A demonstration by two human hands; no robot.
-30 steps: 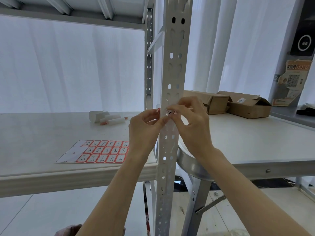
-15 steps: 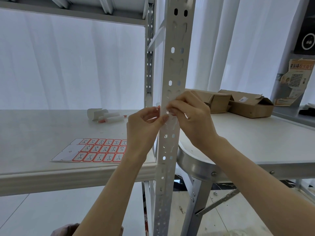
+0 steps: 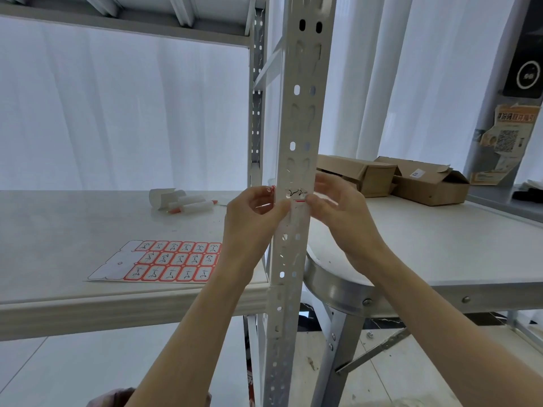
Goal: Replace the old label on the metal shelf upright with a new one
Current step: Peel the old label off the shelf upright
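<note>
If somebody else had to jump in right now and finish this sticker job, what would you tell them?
Left hand: fingers curled, thumb on the left edge of the label. I can't tell if it pinches anything.
Right hand: blurred, fingers loose, thumb at the label's right edge.
The handwritten label sits on the shelf post. The sticker sheet lies on the shelf.
Done: a label is on the post.
Left: probably smooth it flat, then let go.

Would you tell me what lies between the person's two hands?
In the head view, the perforated pale metal shelf upright, bearing a small handwritten red-edged label, stands between the left hand and right hand.
</note>
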